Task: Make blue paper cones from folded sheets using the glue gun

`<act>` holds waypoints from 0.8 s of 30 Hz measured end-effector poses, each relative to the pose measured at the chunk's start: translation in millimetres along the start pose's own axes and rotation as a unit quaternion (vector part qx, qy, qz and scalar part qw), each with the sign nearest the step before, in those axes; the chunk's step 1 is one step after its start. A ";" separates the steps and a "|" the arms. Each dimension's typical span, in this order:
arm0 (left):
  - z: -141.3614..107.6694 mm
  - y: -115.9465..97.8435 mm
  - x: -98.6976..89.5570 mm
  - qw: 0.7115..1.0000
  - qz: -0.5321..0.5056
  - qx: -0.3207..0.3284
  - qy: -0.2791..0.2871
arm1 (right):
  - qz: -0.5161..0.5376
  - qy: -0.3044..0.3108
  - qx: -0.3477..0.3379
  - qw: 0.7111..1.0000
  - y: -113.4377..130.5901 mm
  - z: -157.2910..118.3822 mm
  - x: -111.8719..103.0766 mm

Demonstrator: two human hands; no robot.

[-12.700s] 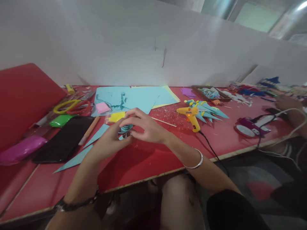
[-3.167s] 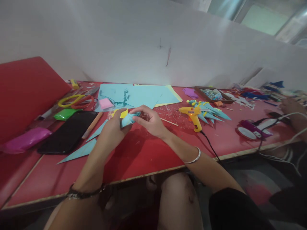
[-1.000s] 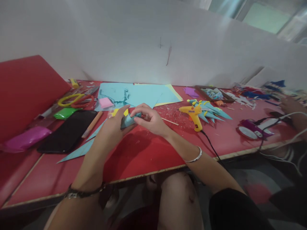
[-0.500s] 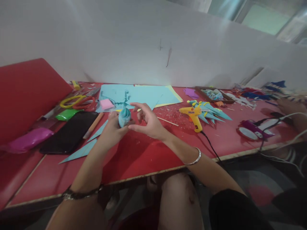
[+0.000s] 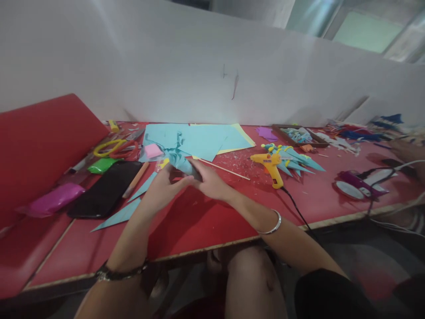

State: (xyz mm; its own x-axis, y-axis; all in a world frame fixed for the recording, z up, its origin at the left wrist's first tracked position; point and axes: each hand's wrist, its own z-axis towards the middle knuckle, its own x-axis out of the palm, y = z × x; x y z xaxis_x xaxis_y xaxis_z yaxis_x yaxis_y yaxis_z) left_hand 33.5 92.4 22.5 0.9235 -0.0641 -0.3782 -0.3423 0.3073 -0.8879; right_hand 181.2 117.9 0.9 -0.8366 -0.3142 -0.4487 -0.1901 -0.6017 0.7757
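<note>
Between my two hands is a light-blue craft piece (image 5: 182, 163) with a rounded body and a swirled, twisted top; it leans to one side, its top toward the wall. My left hand (image 5: 165, 188) is closed around its near left side. From the right, my right hand (image 5: 210, 179) grips its lower end, the fingers bent over it. My hands hide part of the body. Behind it lie light-blue sheets (image 5: 206, 141), with a pink block (image 5: 153, 151) at their left. Cut blue paper points (image 5: 121, 215) rest beside my left forearm.
A yellow glue gun (image 5: 272, 166) lies to the right, its cord running off the table edge, against a spiky blue paper piece (image 5: 295, 161). A thin stick (image 5: 229, 169) lies behind my right hand. At left are a black phone (image 5: 106, 190) and scissors (image 5: 124, 149). Another person's hand (image 5: 407, 150) is far right.
My right hand has gone from spread beside the blue piece to gripping it. The piece has tipped from upright to leaning, its lower end to the right.
</note>
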 end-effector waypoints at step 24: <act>-1.7 -1.9 -7.2 0.969 0.152 0.153 -0.118 | -0.176 -0.038 0.033 0.983 -1.0 -2.4 -12.3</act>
State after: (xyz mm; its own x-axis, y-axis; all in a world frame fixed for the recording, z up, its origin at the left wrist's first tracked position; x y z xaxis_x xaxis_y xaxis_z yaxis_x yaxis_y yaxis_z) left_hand 27.3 90.7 26.5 0.8146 0.2811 -0.5074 -0.5704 0.5477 -0.6122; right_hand 193.0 120.7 4.6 -0.7485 -0.0375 -0.6621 -0.5059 -0.6131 0.6068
